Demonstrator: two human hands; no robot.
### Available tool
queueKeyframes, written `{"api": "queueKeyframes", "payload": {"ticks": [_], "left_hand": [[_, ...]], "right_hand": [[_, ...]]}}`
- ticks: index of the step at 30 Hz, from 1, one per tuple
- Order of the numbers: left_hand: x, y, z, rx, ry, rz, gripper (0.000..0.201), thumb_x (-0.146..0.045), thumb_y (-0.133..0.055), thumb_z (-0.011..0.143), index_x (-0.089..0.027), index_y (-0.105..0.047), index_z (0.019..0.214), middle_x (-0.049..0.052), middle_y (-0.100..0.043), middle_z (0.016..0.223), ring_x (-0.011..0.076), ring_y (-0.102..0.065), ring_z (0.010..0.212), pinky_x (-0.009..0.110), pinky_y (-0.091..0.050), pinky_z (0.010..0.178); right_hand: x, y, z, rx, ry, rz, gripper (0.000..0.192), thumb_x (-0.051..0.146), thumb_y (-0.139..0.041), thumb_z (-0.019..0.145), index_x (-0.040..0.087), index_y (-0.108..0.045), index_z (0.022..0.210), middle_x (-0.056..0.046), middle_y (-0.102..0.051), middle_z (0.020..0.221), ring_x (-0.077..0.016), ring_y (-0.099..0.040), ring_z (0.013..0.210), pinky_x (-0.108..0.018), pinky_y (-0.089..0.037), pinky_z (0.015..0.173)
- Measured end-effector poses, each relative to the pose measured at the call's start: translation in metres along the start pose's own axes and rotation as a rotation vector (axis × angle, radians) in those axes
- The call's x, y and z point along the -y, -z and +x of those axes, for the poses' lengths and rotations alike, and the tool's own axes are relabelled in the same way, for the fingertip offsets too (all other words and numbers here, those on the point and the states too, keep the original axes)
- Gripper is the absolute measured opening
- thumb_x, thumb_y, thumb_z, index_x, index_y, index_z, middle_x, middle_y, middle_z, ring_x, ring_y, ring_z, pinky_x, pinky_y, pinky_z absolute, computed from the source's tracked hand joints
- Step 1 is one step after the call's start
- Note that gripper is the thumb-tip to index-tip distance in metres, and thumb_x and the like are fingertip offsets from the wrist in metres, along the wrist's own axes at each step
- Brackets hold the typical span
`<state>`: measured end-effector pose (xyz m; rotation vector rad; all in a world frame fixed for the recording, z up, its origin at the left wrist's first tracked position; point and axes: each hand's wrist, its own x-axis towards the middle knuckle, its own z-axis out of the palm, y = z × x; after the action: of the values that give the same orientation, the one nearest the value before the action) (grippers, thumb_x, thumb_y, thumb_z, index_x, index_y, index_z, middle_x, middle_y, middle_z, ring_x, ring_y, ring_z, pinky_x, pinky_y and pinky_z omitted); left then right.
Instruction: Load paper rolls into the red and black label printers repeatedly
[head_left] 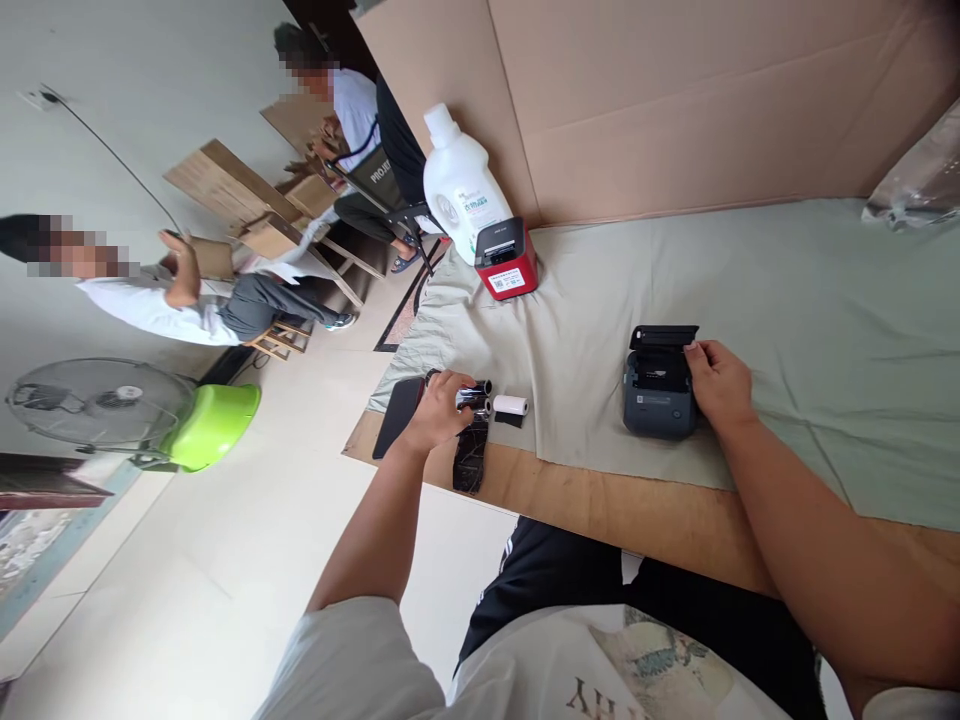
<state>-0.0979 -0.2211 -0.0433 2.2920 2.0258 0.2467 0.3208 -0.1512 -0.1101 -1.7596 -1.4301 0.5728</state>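
Left hand grip: Your left hand (437, 408) is curled narrowly around a cluster of dark, shiny rolls (474, 396) at the near left edge of the table; your fingers wrap over the top of them.
Right hand grip: Your right hand (718, 382) rests against the right side of the dark grey printer (658, 392), fingertips at the edge of its raised lid. Whether your fingers pinch the lid or only touch it cannot be told.
Printer: It sits on the grey-green cloth (750, 290), near the front edge, lid open and tilted back, paper bay exposed.
White roll: A small white paper roll (511, 405) lies on its side just beside the dark rolls, between your two hands and apart from the printer.
Dark wrapper: A crumpled black wrapper (471, 460) hangs below your left hand, over the bare wooden table edge (600, 500).
Flat dark item: A flat black object (395, 416) lies to the left of your left hand; what it is cannot be told.
Red printer: A red printer with a black top (507, 259) stands farther back on the cloth, well apart from both hands.
White jug: A white plastic jug (459, 180) stands just behind the red printer, against the cardboard sheet (675, 100).
Surroundings: Two other people sit across the room at left; a floor fan (90, 402) and a green basin (211, 424) stand on the floor.
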Motion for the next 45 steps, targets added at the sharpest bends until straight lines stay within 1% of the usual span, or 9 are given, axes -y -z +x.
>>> {"api": "queueKeyframes", "payload": {"ticks": [3,9,15,24,29,34,38,42,45], "left_hand": [[-0.005,-0.002,0.002,-0.010,0.029,0.038,0.044,-0.010,-0.049,0.074,-0.017,-0.065,0.114,0.012,-0.066,0.121,0.0301,-0.053,0.118,0.045,-0.041,0.104],[-0.007,0.007,0.035,0.220,-0.009,0.056,0.045,-0.013,-0.050,0.077,-0.021,-0.068,0.117,0.009,-0.072,0.114,0.0324,-0.055,0.120,0.049,-0.037,0.105],[-0.001,0.013,0.062,0.422,-0.043,0.038,0.043,-0.023,-0.064,0.065,-0.022,-0.073,0.107,0.008,-0.073,0.108,0.0316,-0.062,0.108,0.039,-0.046,0.095],[-0.011,0.045,0.074,0.202,0.034,-0.352,0.041,-0.038,-0.068,0.068,-0.019,-0.067,0.105,0.008,-0.070,0.110,0.0242,-0.063,0.096,0.040,-0.048,0.093],[-0.043,0.058,0.076,0.119,-0.149,-0.679,0.038,-0.036,-0.072,0.071,-0.019,-0.060,0.103,0.010,-0.067,0.112,0.0234,-0.063,0.106,0.041,-0.046,0.099],[-0.078,0.048,0.074,0.143,-0.280,-1.043,0.046,-0.047,-0.081,0.069,-0.022,-0.057,0.099,0.011,-0.068,0.113,0.0250,-0.065,0.107,0.040,-0.051,0.092],[-0.111,0.027,0.073,0.115,-0.385,-1.072,0.039,-0.047,-0.078,0.074,-0.021,-0.064,0.099,0.012,-0.068,0.113,0.0240,-0.064,0.109,0.037,-0.050,0.092],[-0.163,-0.010,0.075,0.042,-0.521,-1.046,0.020,-0.029,-0.068,0.082,-0.020,-0.062,0.099,0.012,-0.063,0.120,0.0206,-0.062,0.112,0.033,-0.050,0.088],[-0.202,-0.037,0.083,-0.021,-0.591,-0.908,0.023,-0.013,-0.057,0.078,-0.021,-0.060,0.100,0.010,-0.063,0.115,0.0182,-0.061,0.109,0.032,-0.050,0.089]], "right_hand": [[0.000,0.000,0.000,-0.012,0.009,0.015,0.055,0.066,-0.035,0.088,0.022,-0.068,0.088,-0.011,-0.071,0.083,-0.0274,-0.062,0.079,-0.038,-0.042,0.068],[-0.002,-0.001,0.000,-0.024,0.021,0.024,0.060,0.070,-0.033,0.088,0.021,-0.068,0.087,-0.011,-0.071,0.081,-0.0269,-0.061,0.077,-0.037,-0.041,0.067],[0.001,0.000,-0.001,0.011,0.001,0.012,0.061,0.070,-0.032,0.088,0.020,-0.068,0.089,-0.012,-0.071,0.084,-0.0286,-0.062,0.082,-0.039,-0.043,0.071],[0.000,-0.002,0.000,0.014,0.022,0.024,0.064,0.070,-0.030,0.088,0.019,-0.069,0.090,-0.013,-0.071,0.084,-0.0287,-0.061,0.084,-0.039,-0.043,0.072],[-0.003,-0.005,0.001,0.000,0.031,0.038,0.067,0.074,-0.028,0.087,0.020,-0.069,0.089,-0.012,-0.071,0.083,-0.0282,-0.060,0.082,-0.039,-0.043,0.072],[-0.004,-0.006,0.001,-0.011,0.040,0.054,0.068,0.075,-0.029,0.087,0.021,-0.069,0.087,-0.013,-0.072,0.084,-0.0281,-0.060,0.081,-0.039,-0.042,0.071],[0.000,-0.005,0.000,0.010,0.027,0.056,0.065,0.072,-0.029,0.088,0.021,-0.068,0.087,-0.014,-0.072,0.087,-0.0288,-0.061,0.085,-0.040,-0.043,0.073],[0.003,-0.003,-0.001,0.032,0.027,0.065,0.060,0.067,-0.030,0.090,0.021,-0.068,0.087,-0.012,-0.072,0.087,-0.0275,-0.061,0.086,-0.039,-0.044,0.075],[0.002,-0.004,0.000,0.036,0.026,0.063,0.057,0.065,-0.031,0.090,0.022,-0.068,0.087,-0.012,-0.072,0.091,-0.0274,-0.061,0.089,-0.039,-0.044,0.078]]}}
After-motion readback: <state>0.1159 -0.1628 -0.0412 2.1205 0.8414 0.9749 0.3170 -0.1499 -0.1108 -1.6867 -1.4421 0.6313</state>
